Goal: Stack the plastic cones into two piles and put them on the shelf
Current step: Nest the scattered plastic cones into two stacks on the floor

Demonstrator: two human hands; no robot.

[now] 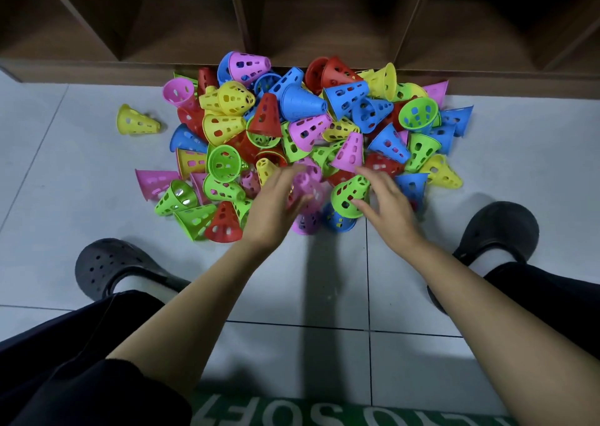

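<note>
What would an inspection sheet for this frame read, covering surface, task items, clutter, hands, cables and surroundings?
Surface: pale tiled floor, with grout lines visible.
Job's things: cones in red, blue, yellow, green and pink lie in one loose heap against the shelf. No two piles have been formed. One yellow cone lies on its side, apart at the left. No cones are seen in the shelf compartments.
Clutter: green mat with white lettering at the bottom edge.
Hands: left hand is blurred, fingers straight, over the heap's near edge. Right hand has its fingers spread beside a green cone. Neither holds anything.
Cables: nothing seen.
Surroundings: black clogs on either side of the arms.
</note>
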